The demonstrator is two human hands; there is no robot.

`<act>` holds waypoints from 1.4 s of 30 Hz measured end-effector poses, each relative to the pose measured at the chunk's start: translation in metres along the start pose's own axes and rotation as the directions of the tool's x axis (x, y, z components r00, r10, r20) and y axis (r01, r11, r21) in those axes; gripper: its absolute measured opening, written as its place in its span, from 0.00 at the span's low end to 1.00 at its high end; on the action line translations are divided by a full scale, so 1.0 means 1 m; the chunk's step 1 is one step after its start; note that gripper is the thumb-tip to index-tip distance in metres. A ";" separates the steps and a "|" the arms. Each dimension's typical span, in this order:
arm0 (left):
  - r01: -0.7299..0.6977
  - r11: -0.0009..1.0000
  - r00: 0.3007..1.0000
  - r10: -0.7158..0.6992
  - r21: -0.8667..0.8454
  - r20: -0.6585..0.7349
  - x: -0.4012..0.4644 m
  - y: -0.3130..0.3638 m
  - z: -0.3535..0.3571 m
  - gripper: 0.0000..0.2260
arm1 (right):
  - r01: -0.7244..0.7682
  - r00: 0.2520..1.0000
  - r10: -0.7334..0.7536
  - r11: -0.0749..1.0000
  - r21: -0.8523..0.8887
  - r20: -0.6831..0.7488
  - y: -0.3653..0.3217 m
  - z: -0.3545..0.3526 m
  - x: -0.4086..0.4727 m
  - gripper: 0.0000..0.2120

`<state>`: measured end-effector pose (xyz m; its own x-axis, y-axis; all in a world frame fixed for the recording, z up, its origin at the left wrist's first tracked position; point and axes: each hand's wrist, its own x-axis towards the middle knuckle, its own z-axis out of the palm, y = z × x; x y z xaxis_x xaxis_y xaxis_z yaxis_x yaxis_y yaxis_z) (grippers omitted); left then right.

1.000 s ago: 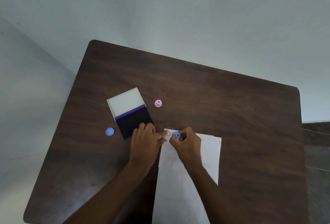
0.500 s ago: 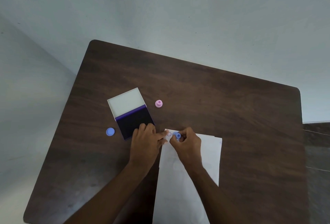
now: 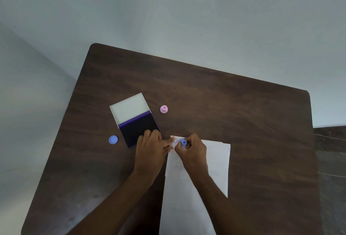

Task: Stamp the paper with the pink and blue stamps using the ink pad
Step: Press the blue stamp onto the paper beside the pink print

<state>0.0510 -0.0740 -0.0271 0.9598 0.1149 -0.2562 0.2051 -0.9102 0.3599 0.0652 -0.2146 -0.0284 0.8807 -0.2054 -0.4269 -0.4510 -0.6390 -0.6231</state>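
round blue stamp (image 3: 183,142) (pinched), flat paper (image 3: 217,156)

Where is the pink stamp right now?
In the head view, the pink stamp stands untouched on the table, just right of the open ink pad, beyond both hands.

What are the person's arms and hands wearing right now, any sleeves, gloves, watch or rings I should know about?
Nothing is worn that this view shows. Both forearms are bare from the bottom of the picture up to the wrists, with no sleeve edge in sight. The left hand and right hand have no gloves, and no watch, band or ring is visible. The fingers are bare too; finer detail is too small to tell.
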 end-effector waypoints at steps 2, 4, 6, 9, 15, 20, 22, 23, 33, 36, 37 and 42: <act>0.004 1.000 1.000 -0.004 0.008 -0.010 0.001 0.002 -0.001 0.20 | 0.001 1.000 -0.001 1.000 -0.001 -0.030 0.000 -0.002 -0.001 0.15; 0.004 1.000 1.000 -0.004 0.020 -0.009 0.001 0.004 -0.001 0.20 | -0.013 0.996 0.016 0.999 0.029 -0.088 0.001 -0.006 -0.001 0.15; -0.003 0.999 1.000 0.003 0.032 -0.006 0.001 0.002 -0.001 0.19 | -0.056 0.990 0.071 0.992 0.116 -0.121 0.004 -0.011 0.002 0.14; -0.027 0.998 1.000 0.027 0.061 0.002 0.000 0.001 -0.002 0.18 | -0.140 0.980 0.180 0.922 0.361 -0.080 0.009 -0.022 0.009 0.11; -0.031 0.997 0.999 0.032 0.064 -0.009 0.003 0.005 -0.006 0.18 | -0.178 0.978 0.205 0.748 0.639 0.032 0.010 -0.034 0.012 0.10; -0.014 0.998 1.000 0.015 0.066 -0.009 0.002 0.005 -0.006 0.19 | -0.182 0.980 0.185 0.687 0.703 0.074 0.009 -0.038 0.013 0.08; -0.006 0.998 1.000 0.007 0.062 -0.013 0.002 0.005 -0.005 0.19 | -0.181 0.981 0.173 0.682 0.709 0.085 0.010 -0.038 0.013 0.08; -0.006 0.998 1.000 0.007 0.067 -0.013 0.003 0.005 -0.005 0.19 | -0.180 0.982 0.168 0.683 0.708 0.088 0.010 -0.038 0.014 0.08; -0.095 0.989 0.995 0.097 0.114 -0.010 0.003 0.016 -0.007 0.18 | -0.267 0.963 0.193 0.609 0.747 0.187 0.010 -0.048 0.020 0.07; -0.121 0.988 0.992 0.124 0.095 -0.016 0.003 0.018 -0.006 0.18 | -0.307 0.951 0.218 0.576 0.757 0.219 0.006 -0.052 0.023 0.08; -0.123 0.990 0.992 0.125 0.075 -0.015 0.002 0.018 -0.007 0.18 | -0.322 0.945 0.232 0.554 0.767 0.229 0.004 -0.055 0.024 0.08; -0.079 0.985 0.988 0.058 -0.152 -0.140 -0.019 -0.006 -0.027 0.14 | -0.377 0.926 0.211 0.452 0.809 0.314 -0.011 -0.074 0.026 0.06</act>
<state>0.0371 -0.0596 -0.0001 0.9874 0.1164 -0.1068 0.1550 -0.8452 0.5115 0.1036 -0.2677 0.0166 0.6748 -0.0919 -0.7323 -0.6530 0.3882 -0.6504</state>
